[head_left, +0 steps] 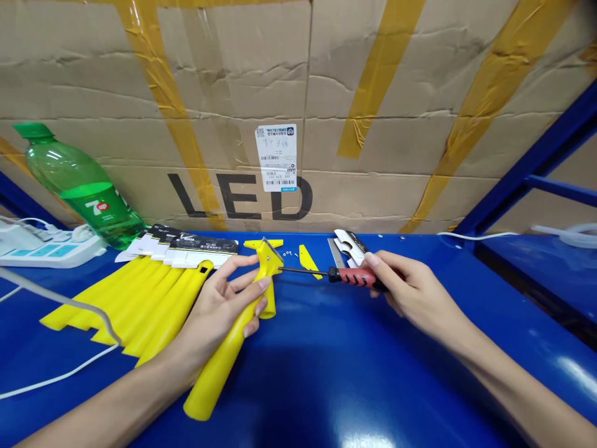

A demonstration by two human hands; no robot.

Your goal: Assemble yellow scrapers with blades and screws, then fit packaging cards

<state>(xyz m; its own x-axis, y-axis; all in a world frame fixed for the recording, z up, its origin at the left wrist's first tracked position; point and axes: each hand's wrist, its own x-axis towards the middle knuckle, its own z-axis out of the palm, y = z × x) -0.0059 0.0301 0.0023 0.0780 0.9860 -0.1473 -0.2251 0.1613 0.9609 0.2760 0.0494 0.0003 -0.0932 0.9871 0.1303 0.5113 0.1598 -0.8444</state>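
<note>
Wrapped in the fingers of my left hand (224, 305) is a yellow scraper (221, 367), its handle slanting down toward me and its head tilted up. My right hand (410, 283) grips a screwdriver (357, 277) by its red and black handle. The shaft points left and its tip meets the side of the scraper's head. Behind the head lie a yellow plastic piece (308, 261), another flat yellow piece (249, 244) and several small screws (288, 254). Near my right hand, a metal blade (334, 252) lies beside a white and black card sleeve (351, 247).
Several yellow scrapers (144, 305) with card sleeves (203, 252) lie in a row at left. A green bottle (88, 193) leans by a white power strip (56, 249). White cables (60, 373) cross the blue table (354, 379). A large cardboard box (373, 186) stands behind.
</note>
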